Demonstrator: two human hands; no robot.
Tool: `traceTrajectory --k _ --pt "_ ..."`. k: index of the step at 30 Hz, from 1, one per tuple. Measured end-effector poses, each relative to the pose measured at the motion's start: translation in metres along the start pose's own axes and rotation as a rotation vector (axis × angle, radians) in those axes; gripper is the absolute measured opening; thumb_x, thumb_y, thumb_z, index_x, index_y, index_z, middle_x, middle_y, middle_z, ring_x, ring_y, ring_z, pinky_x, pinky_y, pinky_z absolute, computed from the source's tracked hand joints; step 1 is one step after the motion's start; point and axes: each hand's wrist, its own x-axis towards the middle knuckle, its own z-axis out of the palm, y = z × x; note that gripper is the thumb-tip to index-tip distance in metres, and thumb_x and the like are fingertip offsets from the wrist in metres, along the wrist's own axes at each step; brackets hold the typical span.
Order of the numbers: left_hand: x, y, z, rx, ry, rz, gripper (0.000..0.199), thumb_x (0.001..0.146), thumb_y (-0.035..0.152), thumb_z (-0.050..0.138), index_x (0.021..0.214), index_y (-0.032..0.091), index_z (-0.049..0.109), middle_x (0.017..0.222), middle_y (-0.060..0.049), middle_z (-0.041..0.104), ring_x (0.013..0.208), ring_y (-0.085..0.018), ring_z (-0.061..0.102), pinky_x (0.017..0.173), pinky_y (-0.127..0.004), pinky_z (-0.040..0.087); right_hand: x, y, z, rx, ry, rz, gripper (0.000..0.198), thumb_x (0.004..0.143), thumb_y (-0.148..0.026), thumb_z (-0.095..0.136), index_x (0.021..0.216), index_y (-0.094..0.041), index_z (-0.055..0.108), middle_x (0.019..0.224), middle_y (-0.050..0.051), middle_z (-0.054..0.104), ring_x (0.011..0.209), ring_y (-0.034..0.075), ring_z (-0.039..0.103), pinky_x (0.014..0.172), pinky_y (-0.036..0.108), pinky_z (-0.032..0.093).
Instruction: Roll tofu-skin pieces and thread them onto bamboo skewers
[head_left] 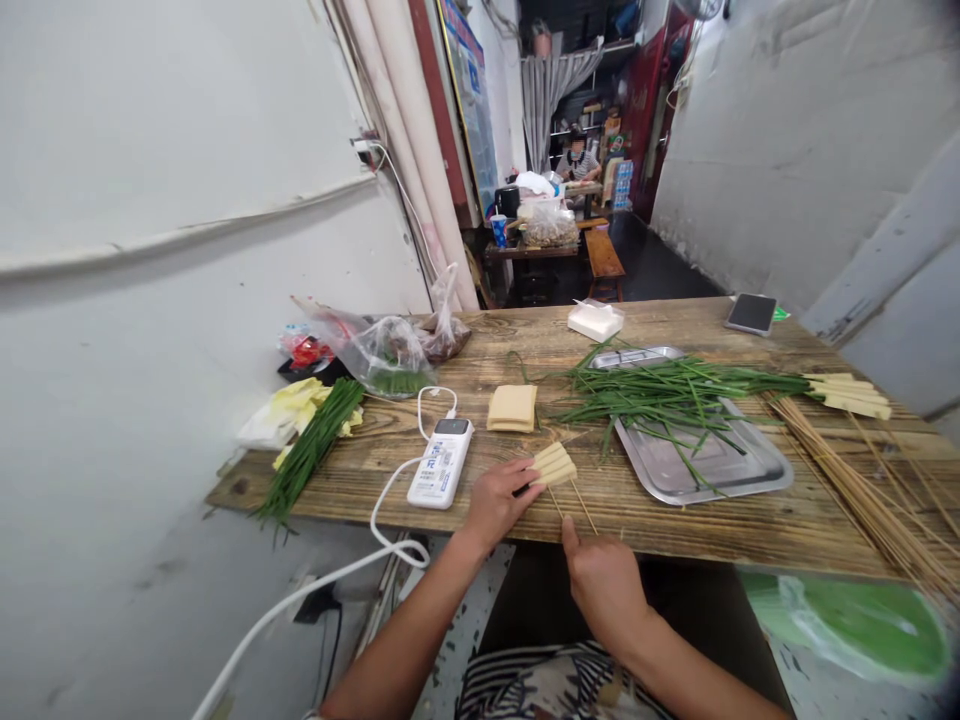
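Note:
My left hand [500, 503] is closed on a row of pale yellow rolls [553, 464], which look like rolled tofu skin, keeping them against the table. Two thin bamboo skewers [584, 505] stick out of the rolls toward me. At the end of one skewer, my right hand [606, 578] has its fingers curled and one finger reaching along the stick; the palm side is hidden. Just beyond the rolls lies a stack of square tofu sheets [511, 408]. Long green chives [660, 395] are heaped across a metal tray [652, 470] to the right.
On the left are a white power bank [441, 465] with cables, a chive bundle [319, 445] and plastic bags [382, 350]. Finished-looking rolls [851, 395] and loose bamboo skewers [847, 480] lie right. A tissue pack [595, 320] and phone [751, 313] sit farther back. Another person [576, 160] sits beyond.

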Motion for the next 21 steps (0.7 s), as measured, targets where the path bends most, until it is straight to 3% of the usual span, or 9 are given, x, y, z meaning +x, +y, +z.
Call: traceTrajectory --k 5,12,16,18,21 --pt "0.000 0.000 0.000 -0.015 -0.006 -0.020 0.016 0.082 0.030 0.066 0.092 0.019 0.073 0.101 -0.009 0.072 0.093 -0.021 0.069 0.083 -0.036 0.058 0.017 -0.001 -0.007 0.024 -0.114 0.046 0.043 0.076 0.001 0.048 0.117 -0.003 0.062 0.069 0.014 0.071 0.060 0.021 0.066 0.053 0.028 0.044" --pt "-0.003 -0.001 0.001 0.016 0.007 -0.009 0.016 0.083 0.030 0.065 0.093 0.019 0.072 0.102 -0.009 0.072 0.092 -0.021 0.069 0.081 -0.036 0.058 0.035 -0.002 -0.011 0.057 -0.127 0.082 0.035 0.081 -0.003 0.049 0.114 -0.004 0.061 0.070 0.014 0.070 0.062 0.021 0.066 0.056 0.029 0.045" --pt "-0.005 0.000 -0.002 0.050 0.006 0.056 0.024 0.085 0.032 0.062 0.105 0.020 0.068 0.108 -0.009 0.070 0.101 -0.022 0.066 0.088 -0.038 0.055 0.012 0.006 -0.026 0.124 -0.023 0.155 0.015 0.083 -0.021 0.058 0.094 -0.013 0.065 0.083 0.012 0.068 0.080 0.025 0.064 0.070 0.035 0.048" --pt "-0.005 -0.001 -0.002 0.088 -0.009 0.071 0.033 0.085 0.034 0.062 0.115 0.020 0.064 0.120 -0.010 0.064 0.109 -0.023 0.062 0.094 -0.040 0.052 -0.008 0.010 -0.031 0.145 0.001 0.232 0.023 0.077 -0.030 0.067 0.093 -0.014 0.063 0.094 0.013 0.065 0.091 0.029 0.061 0.077 0.041 0.047" --pt "-0.005 -0.006 -0.001 0.158 -0.051 0.111 0.045 0.083 0.042 0.062 0.123 0.022 0.058 0.127 -0.010 0.060 0.114 -0.025 0.059 0.096 -0.043 0.051 -0.036 0.012 -0.027 0.249 -0.090 0.355 0.037 0.071 -0.029 0.072 0.100 -0.011 0.058 0.097 0.016 0.064 0.090 0.031 0.061 0.077 0.042 0.047"
